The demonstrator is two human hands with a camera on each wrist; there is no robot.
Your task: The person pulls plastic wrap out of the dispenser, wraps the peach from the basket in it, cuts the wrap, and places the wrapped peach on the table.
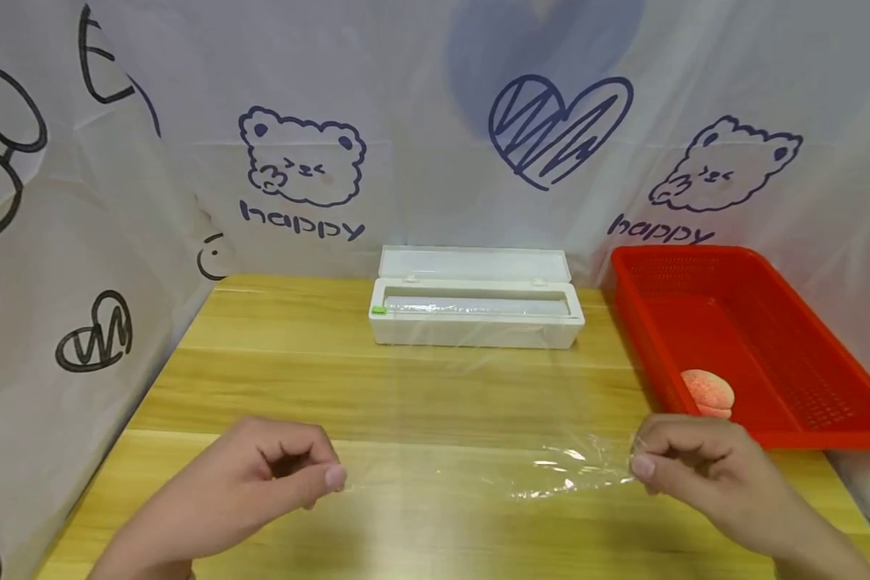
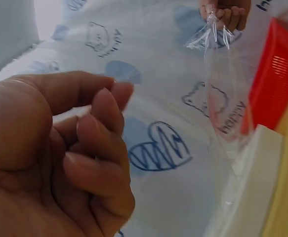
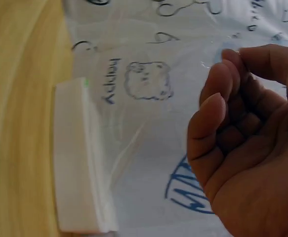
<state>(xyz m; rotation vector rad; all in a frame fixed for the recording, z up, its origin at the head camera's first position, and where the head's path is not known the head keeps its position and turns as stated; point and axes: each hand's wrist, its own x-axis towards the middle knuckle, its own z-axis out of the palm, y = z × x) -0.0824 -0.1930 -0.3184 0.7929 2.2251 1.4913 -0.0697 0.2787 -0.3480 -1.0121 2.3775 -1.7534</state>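
Note:
Clear plastic film (image 1: 478, 419) stretches from a roll in an open white box (image 1: 478, 332) toward the two hands. The left hand (image 1: 250, 479) pinches the film's left corner between thumb and forefinger; in the left wrist view that hand (image 2: 79, 143) has its other fingers curled. The film's right corner, bunched and shiny, is pinched by the right hand (image 1: 725, 483), whose thumb and forefinger also meet in the right wrist view (image 3: 247, 133). Between the hands the sheet hangs above the wooden table. The box's lid (image 1: 474, 264) is tilted back, with a green piece (image 1: 379, 310) at its left front end.
At the right, a red basket (image 1: 747, 439) stands on the wooden table (image 1: 261, 379), with a peach (image 1: 709, 393) inside near its front left corner. A white curtain (image 1: 435, 177) with drawn hearts and bears hangs behind and beside the table.

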